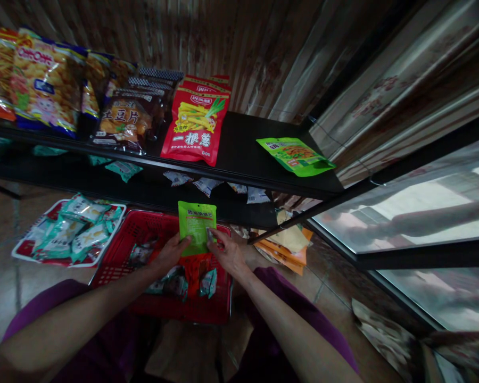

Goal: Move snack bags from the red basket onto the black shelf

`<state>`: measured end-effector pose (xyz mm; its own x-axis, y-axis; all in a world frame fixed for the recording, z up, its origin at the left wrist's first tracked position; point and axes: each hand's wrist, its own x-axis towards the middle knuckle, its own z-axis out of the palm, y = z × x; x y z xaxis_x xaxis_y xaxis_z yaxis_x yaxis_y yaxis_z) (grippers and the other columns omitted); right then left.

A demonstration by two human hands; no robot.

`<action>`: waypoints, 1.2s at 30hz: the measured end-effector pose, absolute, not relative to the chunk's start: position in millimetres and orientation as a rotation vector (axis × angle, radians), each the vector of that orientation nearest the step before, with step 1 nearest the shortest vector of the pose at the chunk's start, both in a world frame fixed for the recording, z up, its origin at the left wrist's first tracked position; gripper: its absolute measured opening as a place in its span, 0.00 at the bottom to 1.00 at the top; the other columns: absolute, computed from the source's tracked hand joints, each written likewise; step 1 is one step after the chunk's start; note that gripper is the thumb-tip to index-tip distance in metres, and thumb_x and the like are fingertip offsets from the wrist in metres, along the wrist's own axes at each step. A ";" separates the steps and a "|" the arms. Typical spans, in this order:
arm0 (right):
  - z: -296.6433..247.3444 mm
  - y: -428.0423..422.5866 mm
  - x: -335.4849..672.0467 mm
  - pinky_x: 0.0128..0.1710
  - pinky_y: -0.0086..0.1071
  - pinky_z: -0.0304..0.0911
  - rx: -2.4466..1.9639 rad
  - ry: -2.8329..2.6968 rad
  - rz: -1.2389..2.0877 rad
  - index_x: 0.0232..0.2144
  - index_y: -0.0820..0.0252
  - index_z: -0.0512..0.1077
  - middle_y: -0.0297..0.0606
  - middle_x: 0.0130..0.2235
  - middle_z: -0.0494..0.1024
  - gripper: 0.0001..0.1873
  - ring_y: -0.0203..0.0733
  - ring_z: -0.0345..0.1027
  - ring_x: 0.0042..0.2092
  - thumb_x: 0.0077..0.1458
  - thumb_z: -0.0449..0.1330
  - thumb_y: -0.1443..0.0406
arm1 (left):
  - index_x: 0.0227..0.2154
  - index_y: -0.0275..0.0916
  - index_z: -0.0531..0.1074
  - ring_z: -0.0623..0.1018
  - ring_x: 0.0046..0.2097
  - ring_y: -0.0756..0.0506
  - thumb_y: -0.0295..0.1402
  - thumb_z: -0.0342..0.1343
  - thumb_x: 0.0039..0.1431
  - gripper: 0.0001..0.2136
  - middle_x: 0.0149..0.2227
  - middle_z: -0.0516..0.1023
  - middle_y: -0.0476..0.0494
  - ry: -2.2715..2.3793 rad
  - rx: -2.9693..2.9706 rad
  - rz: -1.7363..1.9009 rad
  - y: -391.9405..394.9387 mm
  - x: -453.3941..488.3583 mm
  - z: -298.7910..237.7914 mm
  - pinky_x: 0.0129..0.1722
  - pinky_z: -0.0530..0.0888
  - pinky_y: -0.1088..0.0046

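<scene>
A bright green snack bag (198, 223) is held upright between my two hands, its printed face turned toward me. My left hand (173, 251) grips its lower left edge, thumb on the front. On the lower right edge, my right hand (229, 255) has its fingers closed; a small greyish patch at those fingertips is too unclear to name. Directly beneath is a red plastic basket (120, 239) holding several small teal packets (208, 283) and an orange-red package (193, 271). Another green snack bag (297, 156) lies tilted on the black upper shelf (247, 143), at its right end.
Red snack bags (197, 122), brown chip bags (123, 122) and yellow-blue bags (48, 82) stand along the upper shelf. Small packets (207, 185) line the lower shelf. Left of the basket sits a white-rimmed tray (18, 250) of teal packets. Dark posts and glass panes (403, 213) flank the right.
</scene>
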<state>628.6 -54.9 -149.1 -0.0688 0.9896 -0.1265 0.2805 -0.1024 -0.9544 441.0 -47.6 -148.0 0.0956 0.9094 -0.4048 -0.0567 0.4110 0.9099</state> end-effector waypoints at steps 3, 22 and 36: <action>-150.8 -56.5 628.0 0.54 0.45 0.61 -1.411 -1.416 1.292 0.51 0.48 0.69 0.38 0.52 0.73 0.26 0.48 0.65 0.54 0.47 0.63 0.59 | 0.39 0.39 0.76 0.75 0.46 0.39 0.39 0.60 0.50 0.14 0.42 0.79 0.40 1.277 0.984 0.864 -50.4 440.5 -155.9 0.47 0.70 0.67; -147.6 -59.7 627.3 0.48 0.41 0.66 -1.078 -0.477 1.945 0.43 0.58 0.71 0.38 0.43 0.80 0.23 0.49 0.71 0.48 0.40 0.60 0.67 | 0.50 0.44 0.72 0.64 0.60 0.39 0.40 0.57 0.53 0.21 0.58 0.68 0.42 1.130 1.396 0.840 -48.6 432.8 -142.1 0.61 0.55 0.62; -142.7 -53.9 631.1 0.49 0.44 0.66 -0.902 -0.172 2.063 0.43 0.66 0.72 0.44 0.41 0.80 0.20 0.48 0.74 0.44 0.45 0.56 0.68 | 0.40 0.34 0.74 0.79 0.38 0.43 0.35 0.65 0.45 0.18 0.41 0.80 0.39 1.024 0.440 0.833 -35.7 429.5 -138.4 0.36 0.76 0.68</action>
